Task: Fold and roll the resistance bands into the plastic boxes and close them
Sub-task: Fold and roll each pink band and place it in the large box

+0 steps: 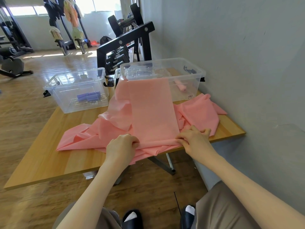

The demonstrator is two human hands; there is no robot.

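a: where is the pink band?

b: the pink resistance band [151,109] lies stretched over the wooden table [49,156]. its far end hangs over the near wall of the right plastic box [188,70], and its near end sits at the table's front edge. more pink band material lies bunched in loose folds underneath and to both sides.

a: and the person's hands?

b: the left hand [121,146] has its fingers curled onto the band's near left corner, pinching the material. the right hand [194,138] pinches the near right corner in the same way, fingers bent round the edge. both hands rest at the table's front edge, just apart, with the flat strip between them.

a: what is in the boxes?

b: the left plastic box [76,91] stands open and holds purple rolls [89,96]. the right box, also open, holds a small pink roll [181,86] beside the draped band. a clear lid [140,73] appears to lie inside that right box, though this is hard to tell.

a: anything else?

b: a dumbbell rack [122,50] stands behind the table.
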